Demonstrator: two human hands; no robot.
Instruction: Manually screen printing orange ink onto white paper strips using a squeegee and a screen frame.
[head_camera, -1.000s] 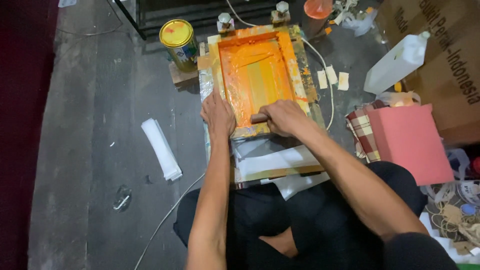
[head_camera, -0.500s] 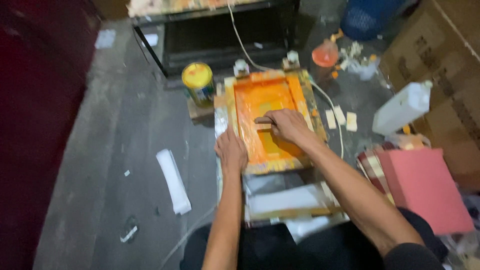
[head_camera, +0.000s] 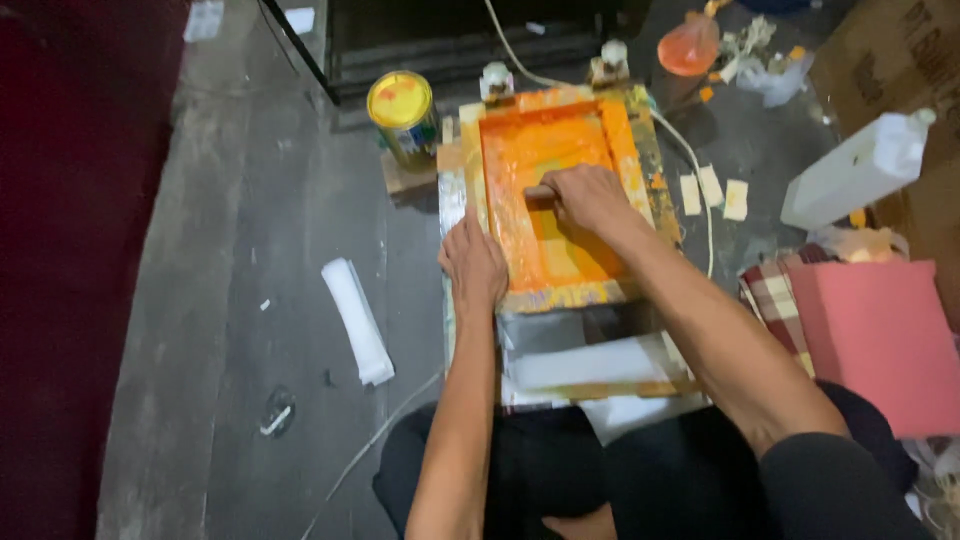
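Observation:
An orange-inked printing screen in a wooden frame (head_camera: 640, 160) lies flat on the floor before me. My right hand (head_camera: 585, 195) is closed on a wooden squeegee handle (head_camera: 538, 192) in the middle of the screen's inked mesh. My left hand (head_camera: 472, 262) presses flat on the frame's near left corner, fingers together. Under the frame's near edge lie a grey board and a white sheet (head_camera: 590, 362).
A yellow-lidded paint can (head_camera: 402, 110) stands left of the frame. A rolled white cloth (head_camera: 357, 320) lies on the floor at left. A white jug (head_camera: 855, 170), pink box (head_camera: 880, 335), checked cloth (head_camera: 770, 295) and an orange funnel (head_camera: 688, 48) sit to the right.
My right hand has pushed the squeegee farther up the screen, away from me. The left hand stays on the frame's edge. The camera view has shifted.

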